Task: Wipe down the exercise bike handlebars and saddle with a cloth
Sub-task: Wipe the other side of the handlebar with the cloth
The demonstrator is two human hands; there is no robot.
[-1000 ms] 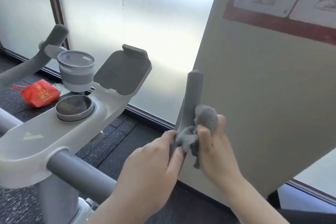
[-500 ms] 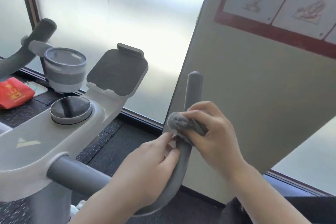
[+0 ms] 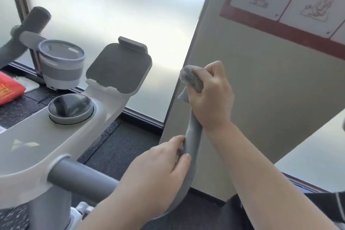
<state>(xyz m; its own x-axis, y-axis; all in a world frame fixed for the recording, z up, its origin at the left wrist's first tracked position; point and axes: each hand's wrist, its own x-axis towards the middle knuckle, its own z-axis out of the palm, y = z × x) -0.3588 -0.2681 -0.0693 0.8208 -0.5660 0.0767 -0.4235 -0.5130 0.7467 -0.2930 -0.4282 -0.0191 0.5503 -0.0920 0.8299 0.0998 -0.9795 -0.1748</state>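
1. Handlebars first, from the left: the far grip [image 3: 36, 19] rises at the upper left, a red packet [image 3: 9, 89] on the dark floor [image 3: 115, 145] below it.
2. A grey cup holder [image 3: 60, 65] stands just behind the round dial [image 3: 70, 106] on the pale console [image 3: 37, 147], and a tilted tablet tray [image 3: 119, 69] rises to the right of the holder.
3. From the console a grey crossbar [image 3: 80, 179] runs right into the near grip [image 3: 193, 145], which bends upward.
4. The left hand [image 3: 158, 177] holds the bend of that grip — its fingers [image 3: 177, 141] curl round the tube from the left.
5. The right hand [image 3: 211, 97] is clenched round the top of the grip with the grey cloth [image 3: 192, 79] bunched under its fingers, cloth pressed to the grip's end.
6. Behind stands a beige panel [image 3: 270, 108] with a red-bordered poster [image 3: 291, 0] — frosted glass [image 3: 130, 5] fills the background.
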